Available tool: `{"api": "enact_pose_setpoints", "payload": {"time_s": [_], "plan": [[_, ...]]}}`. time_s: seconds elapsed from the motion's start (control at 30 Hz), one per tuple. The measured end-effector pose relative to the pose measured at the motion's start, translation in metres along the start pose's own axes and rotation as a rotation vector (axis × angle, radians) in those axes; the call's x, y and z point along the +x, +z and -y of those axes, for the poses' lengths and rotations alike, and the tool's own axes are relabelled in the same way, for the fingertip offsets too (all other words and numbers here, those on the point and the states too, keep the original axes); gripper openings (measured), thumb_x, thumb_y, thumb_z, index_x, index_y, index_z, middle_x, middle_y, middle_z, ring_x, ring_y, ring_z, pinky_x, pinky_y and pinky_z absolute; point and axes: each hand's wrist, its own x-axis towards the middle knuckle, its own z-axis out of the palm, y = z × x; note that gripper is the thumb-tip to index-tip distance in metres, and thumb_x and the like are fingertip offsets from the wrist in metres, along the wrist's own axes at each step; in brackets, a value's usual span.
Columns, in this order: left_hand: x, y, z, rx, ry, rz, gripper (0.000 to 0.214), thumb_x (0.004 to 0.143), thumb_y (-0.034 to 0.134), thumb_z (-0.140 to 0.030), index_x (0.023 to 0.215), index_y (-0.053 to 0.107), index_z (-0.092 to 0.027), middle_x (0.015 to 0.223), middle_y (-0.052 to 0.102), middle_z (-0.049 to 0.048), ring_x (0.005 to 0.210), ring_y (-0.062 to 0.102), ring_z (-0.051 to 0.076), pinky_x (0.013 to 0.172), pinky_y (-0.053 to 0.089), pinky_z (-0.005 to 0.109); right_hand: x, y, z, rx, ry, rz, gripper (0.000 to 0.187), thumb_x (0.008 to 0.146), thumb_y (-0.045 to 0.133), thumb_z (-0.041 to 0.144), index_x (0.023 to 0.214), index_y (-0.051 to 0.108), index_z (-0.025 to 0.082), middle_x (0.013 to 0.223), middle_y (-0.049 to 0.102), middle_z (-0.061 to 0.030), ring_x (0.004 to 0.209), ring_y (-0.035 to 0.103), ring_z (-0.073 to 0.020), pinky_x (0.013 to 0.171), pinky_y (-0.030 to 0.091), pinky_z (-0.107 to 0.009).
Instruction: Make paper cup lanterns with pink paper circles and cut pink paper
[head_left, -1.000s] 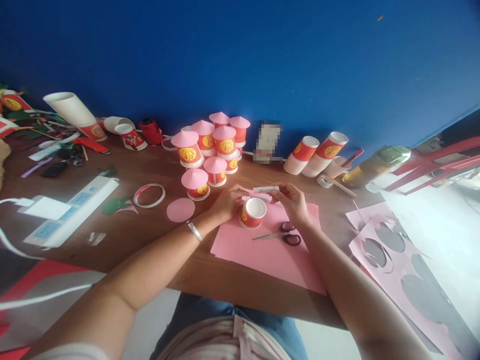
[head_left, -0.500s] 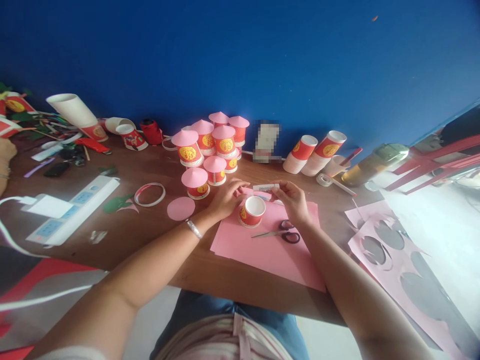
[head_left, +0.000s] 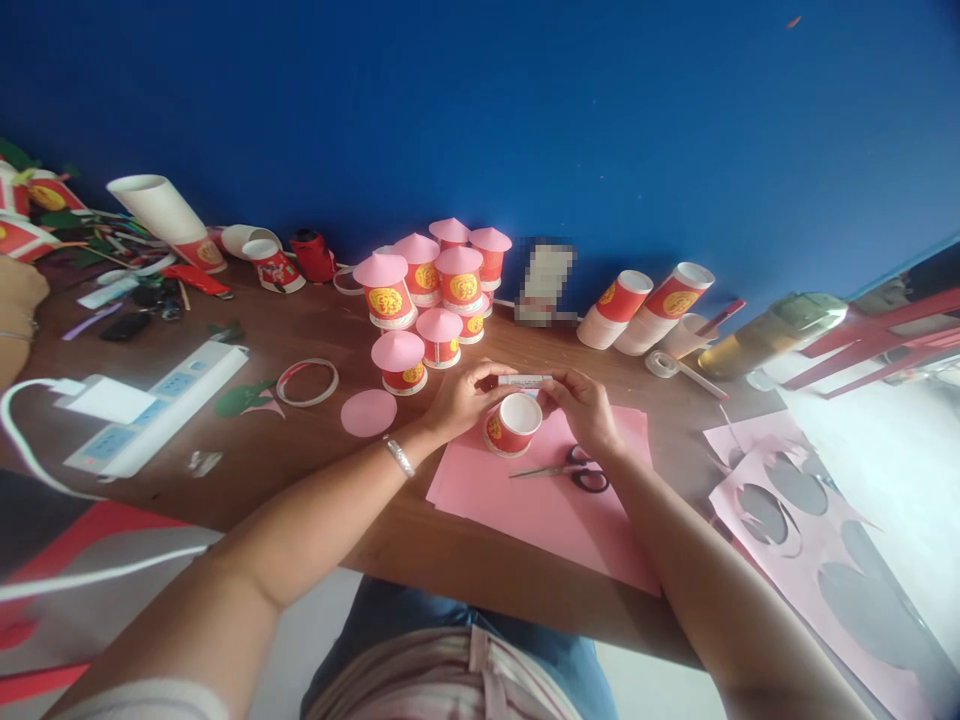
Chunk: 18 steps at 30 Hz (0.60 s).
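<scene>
A narrow white strip with faint printing (head_left: pixel 525 381) is stretched level between my two hands, just behind a red-and-gold paper cup (head_left: pixel 513 425). My left hand (head_left: pixel 466 400) pinches its left end, and my right hand (head_left: pixel 579 402) pinches the right end. The cup stands mouth up, with a white rim and white inside, on several pink paper sheets (head_left: pixel 540 520). Scissors with dark handles (head_left: pixel 581 470) lie beside it, below my right hand. A pink paper disc (head_left: pixel 369 413) is on the table left of my left wrist.
Behind my left hand, red cups with pink cone tops (head_left: pixel 397 352) stand grouped and partly stacked. Stacked cups (head_left: pixel 622 305), a tape roll (head_left: pixel 660 363) and a bottle (head_left: pixel 772 335) are at back right. Cut pink paper (head_left: pixel 810 545) lies right; a power strip (head_left: pixel 161 405) lies left.
The white strip looks narrower now and is held more level. My hands remain close together behind the cup. The whole view has shifted slightly, with most things appearing further right.
</scene>
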Motion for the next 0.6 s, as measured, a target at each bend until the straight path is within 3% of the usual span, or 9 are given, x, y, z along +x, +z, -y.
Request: {"api": "enact_pose_setpoints", "payload": {"time_s": [0.2, 0.37, 0.6], "plan": [[0.0035, -0.0016, -0.0019, 0.077, 0.133, -0.028, 0.019, 0.094, 0.076, -0.035, 0.106, 0.076, -0.020, 0.105, 0.078, 0.0067, 0.093, 0.072, 0.018, 0.084, 0.061, 0.031, 0.0025, -0.0010, 0.0013, 0.072, 0.051, 0.060, 0.058, 0.082, 0.073, 0.078, 0.075, 0.066, 0.021, 0.066, 0.070, -0.0034, 0.056, 0.064, -0.0163, 0.059, 0.058, -0.033], [0.0058, -0.0048, -0.0023, 0.042, 0.084, -0.015, 0.021, 0.094, 0.076, -0.037, 0.108, 0.076, -0.021, 0.107, 0.076, 0.0067, 0.094, 0.072, 0.017, 0.071, 0.061, 0.026, 0.0035, -0.0005, -0.0002, 0.076, -0.027, 0.001, 0.058, 0.076, 0.082, 0.072, 0.104, 0.074, 0.022, 0.079, 0.074, -0.0028, 0.071, 0.070, -0.0194, 0.072, 0.062, -0.037], [0.0060, -0.0059, -0.0023, 0.038, 0.145, -0.024, 0.020, 0.095, 0.075, -0.034, 0.109, 0.077, -0.020, 0.106, 0.076, 0.0074, 0.097, 0.072, 0.017, 0.069, 0.060, 0.025, 0.0042, -0.0013, 0.0068, 0.048, 0.008, 0.041, 0.053, 0.084, 0.074, 0.072, 0.075, 0.065, 0.021, 0.066, 0.067, -0.0008, 0.054, 0.058, -0.0135, 0.060, 0.054, -0.031]]}}
